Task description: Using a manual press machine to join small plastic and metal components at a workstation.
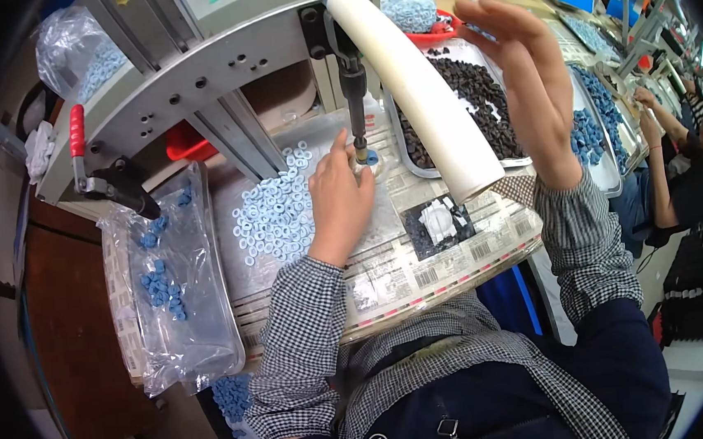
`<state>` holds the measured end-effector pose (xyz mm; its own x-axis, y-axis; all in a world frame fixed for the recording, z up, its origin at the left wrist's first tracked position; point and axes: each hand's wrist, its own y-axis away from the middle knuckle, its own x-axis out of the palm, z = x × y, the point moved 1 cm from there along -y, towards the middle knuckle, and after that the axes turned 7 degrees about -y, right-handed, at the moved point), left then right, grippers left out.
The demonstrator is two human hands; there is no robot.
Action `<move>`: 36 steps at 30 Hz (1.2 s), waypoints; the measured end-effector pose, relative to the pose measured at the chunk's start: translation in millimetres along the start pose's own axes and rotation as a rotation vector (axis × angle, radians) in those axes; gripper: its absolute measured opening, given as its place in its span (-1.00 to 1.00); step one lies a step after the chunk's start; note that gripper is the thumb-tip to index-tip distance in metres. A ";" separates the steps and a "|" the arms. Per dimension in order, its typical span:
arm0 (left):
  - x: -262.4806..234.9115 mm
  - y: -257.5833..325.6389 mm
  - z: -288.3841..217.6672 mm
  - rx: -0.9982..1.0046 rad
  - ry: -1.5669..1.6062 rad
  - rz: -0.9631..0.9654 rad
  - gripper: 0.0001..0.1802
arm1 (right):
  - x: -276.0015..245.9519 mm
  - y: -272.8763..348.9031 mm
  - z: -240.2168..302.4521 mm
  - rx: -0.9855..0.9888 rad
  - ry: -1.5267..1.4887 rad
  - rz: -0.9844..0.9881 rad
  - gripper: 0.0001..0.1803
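Rings [273, 213] of pale blue lie heaped on a clear plastic sheet on the bench [454, 265], just left of the left hand [338, 200]. That hand rests on the sheet with its fingertips at the foot of the press rod [353, 95], pinching a small ring-shaped part [369, 158] under the rod's tip; the grip is nearly closed around it. The right hand [526, 74] is raised and open, fingers spread, palm against the upper end of the long white lever handle [416, 91], not wrapped round it. The handle slants across the middle of the view and hides part of a metal tray of small black parts [481, 85]. To the right of that tray lies another tray with darker blue parts [588, 135]. The press's grey metal frame [192, 83] arches over the back of the bench, with a red-handled toggle clamp [96, 169] at its left. Below the clamp a clear plastic bag [176, 299] holds a few darker blue pieces. A small dark mat with white parts [438, 221] sits near the bench's front edge. White sticker strips with black barcodes [430, 275] cover that edge. A bag of pale rings [78, 55] sits at upper left. Another person [678, 169] works at far right.
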<state>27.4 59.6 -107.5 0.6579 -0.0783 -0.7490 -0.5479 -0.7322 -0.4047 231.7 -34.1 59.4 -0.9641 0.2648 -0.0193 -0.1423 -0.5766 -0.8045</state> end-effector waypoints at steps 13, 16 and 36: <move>-42.1 14.1 25.7 -0.299 0.370 0.055 -0.41 | -83.8 55.8 -203.6 0.030 0.915 0.434 -0.69; -66.2 23.8 6.9 -0.285 0.253 0.050 -0.42 | -84.2 57.7 -214.8 0.233 0.906 0.559 -0.60; -83.5 70.8 21.7 -0.269 -0.026 0.008 -0.65 | -45.3 51.3 -173.1 0.356 1.054 0.739 -0.81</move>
<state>-77.5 29.0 -85.0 0.6387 -0.0705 -0.7663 -0.3943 -0.8851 -0.2472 306.9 58.1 -83.8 -0.2303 0.1782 -0.9567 0.1288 -0.9689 -0.2115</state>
